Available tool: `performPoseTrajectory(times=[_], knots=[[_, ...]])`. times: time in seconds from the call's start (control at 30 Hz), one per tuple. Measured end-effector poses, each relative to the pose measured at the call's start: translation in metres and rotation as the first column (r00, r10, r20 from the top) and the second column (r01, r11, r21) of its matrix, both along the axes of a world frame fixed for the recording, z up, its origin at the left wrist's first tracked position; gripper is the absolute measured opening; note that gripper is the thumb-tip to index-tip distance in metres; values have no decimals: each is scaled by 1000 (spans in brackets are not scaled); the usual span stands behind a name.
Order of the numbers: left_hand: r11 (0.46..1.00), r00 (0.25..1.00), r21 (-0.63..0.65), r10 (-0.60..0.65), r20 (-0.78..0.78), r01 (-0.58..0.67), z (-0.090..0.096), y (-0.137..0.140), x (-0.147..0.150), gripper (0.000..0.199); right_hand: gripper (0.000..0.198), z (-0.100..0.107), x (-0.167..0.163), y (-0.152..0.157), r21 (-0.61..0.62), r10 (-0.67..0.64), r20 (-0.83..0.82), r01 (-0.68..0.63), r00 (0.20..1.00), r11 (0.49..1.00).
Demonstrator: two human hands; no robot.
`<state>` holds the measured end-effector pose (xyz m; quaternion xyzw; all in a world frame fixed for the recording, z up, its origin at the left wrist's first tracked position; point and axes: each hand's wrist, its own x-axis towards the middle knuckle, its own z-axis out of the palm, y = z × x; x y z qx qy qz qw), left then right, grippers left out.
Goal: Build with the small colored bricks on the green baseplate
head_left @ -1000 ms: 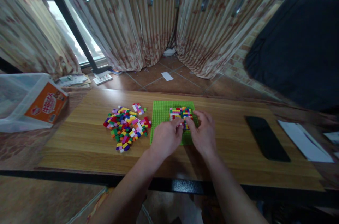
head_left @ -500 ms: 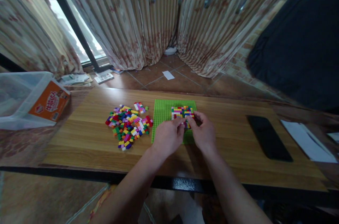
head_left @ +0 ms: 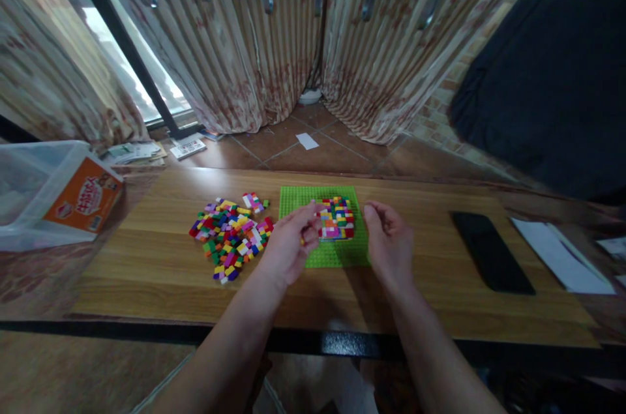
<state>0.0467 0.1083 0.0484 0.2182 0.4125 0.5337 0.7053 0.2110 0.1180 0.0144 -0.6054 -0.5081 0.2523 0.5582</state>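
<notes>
A block of many-coloured toy bricks stands on the green studded baseplate. To its left, my left hand is raised over the baseplate's left side, fingers stretched and apart, with the index fingertip near the block's edge. A small yellow spot shows at its fingers; I cannot tell what it is. My right hand hovers by the baseplate's right edge, apart from the block, its fingers loosely curled and nothing visible in them. Left of the baseplate lies a heap of loose toy bricks, partly behind my left hand.
The wooden table carries a black phone-like slab on the right, with white paper beyond it. A clear plastic bin with an orange label stands at the left. Striped curtains hang behind the table.
Both hands have come away from the brick block, the left moving left and the right moving right. More of the block's top now shows. The view has shifted slightly.
</notes>
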Motion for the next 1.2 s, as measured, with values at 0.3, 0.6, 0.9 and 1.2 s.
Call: performPoseTrajectory(times=[0.3,0.6,0.9,1.2], knots=[[997,931,-75,26,365,2,13,-2,-6,47,16,22,-32,-31,234,302,314,-382,900,894],[989,926,42,-148,347,142,12,-6,-5,47,19,15,-36,-34,138,445,368,-521,816,842],[997,964,39,-79,255,71,10,-8,0,37,17,19,-22,-29,99,322,244,-353,915,930],[984,983,-106,155,96,-145,6,0,-8,22,29,13,23,-14,-87,176,297,-157,939,984]])
